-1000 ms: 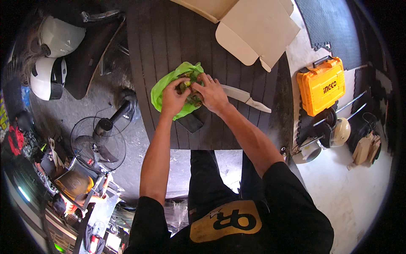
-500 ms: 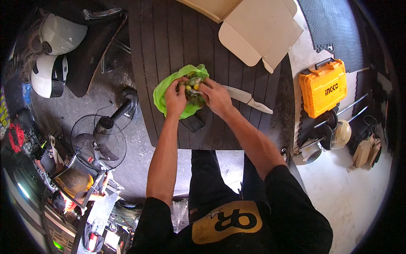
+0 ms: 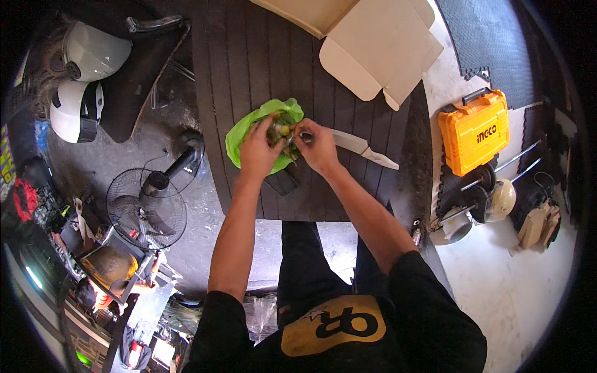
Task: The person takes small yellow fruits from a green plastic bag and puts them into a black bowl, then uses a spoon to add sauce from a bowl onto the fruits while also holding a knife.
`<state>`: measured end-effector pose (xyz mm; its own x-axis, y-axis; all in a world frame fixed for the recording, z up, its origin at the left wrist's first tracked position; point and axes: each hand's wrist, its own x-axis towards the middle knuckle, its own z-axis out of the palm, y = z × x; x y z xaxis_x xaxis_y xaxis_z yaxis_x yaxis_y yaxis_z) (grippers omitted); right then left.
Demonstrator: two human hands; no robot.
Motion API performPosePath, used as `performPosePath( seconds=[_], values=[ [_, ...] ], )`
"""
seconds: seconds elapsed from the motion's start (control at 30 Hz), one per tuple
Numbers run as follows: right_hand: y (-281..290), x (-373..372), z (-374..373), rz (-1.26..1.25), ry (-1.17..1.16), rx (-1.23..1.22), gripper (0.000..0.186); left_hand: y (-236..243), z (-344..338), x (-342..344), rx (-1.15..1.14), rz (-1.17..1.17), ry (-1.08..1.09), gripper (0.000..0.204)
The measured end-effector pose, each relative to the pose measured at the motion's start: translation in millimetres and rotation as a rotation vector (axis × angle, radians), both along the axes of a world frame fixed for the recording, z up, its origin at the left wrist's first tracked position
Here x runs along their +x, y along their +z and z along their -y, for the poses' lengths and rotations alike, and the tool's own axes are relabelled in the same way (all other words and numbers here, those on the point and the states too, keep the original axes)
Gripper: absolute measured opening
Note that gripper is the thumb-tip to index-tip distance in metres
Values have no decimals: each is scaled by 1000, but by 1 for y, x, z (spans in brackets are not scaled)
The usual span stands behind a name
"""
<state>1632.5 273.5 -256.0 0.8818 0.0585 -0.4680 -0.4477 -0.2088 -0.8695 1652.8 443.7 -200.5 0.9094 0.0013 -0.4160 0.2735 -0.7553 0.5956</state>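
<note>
My left hand (image 3: pixel 261 144) grips the left side of a crumpled green plastic bag (image 3: pixel 241 135) on the dark slatted table (image 3: pixel 227 62), its fingers curled over the contents. Small green-yellow round items (image 3: pixel 284 130), apparently fruit in clear plastic, show between my hands. My right hand (image 3: pixel 314 146) pinches at the right side of these contents, fingertips partly hidden. A light-handled knife (image 3: pixel 352 142) lies just beyond it, partly covered by the hand. A dark flat rectangular object (image 3: pixel 283 185) lies below the bag.
An opened cardboard box (image 3: pixel 367 50) lies at the table's far edge. An orange case (image 3: pixel 472 140) and rods with helmets (image 3: pixel 500 199) are right. Left are two white helmets (image 3: pixel 93 53) and a standing fan (image 3: pixel 143 211); another person (image 3: pixel 99 298) is at lower left.
My fingers have shifted on the bag: the left ones cover more of the contents and the right hand is more tightly curled. The small items have moved slightly between them.
</note>
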Motion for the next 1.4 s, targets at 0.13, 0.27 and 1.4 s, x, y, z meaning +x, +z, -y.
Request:
performPosePath(
  seconds=[0.13, 0.27, 1.4],
  values=[
    [4, -4, -13, 43, -4, 99, 15, -16, -2, -10, 93, 177, -124, 36],
    [6, 2, -22, 102, 31, 14, 29, -16, 2, -16, 134, 119, 34, 33],
    [11, 12, -59, -150, 102, 153, 36, -39, -36, -17, -781, -341, 810, 50]
  ],
)
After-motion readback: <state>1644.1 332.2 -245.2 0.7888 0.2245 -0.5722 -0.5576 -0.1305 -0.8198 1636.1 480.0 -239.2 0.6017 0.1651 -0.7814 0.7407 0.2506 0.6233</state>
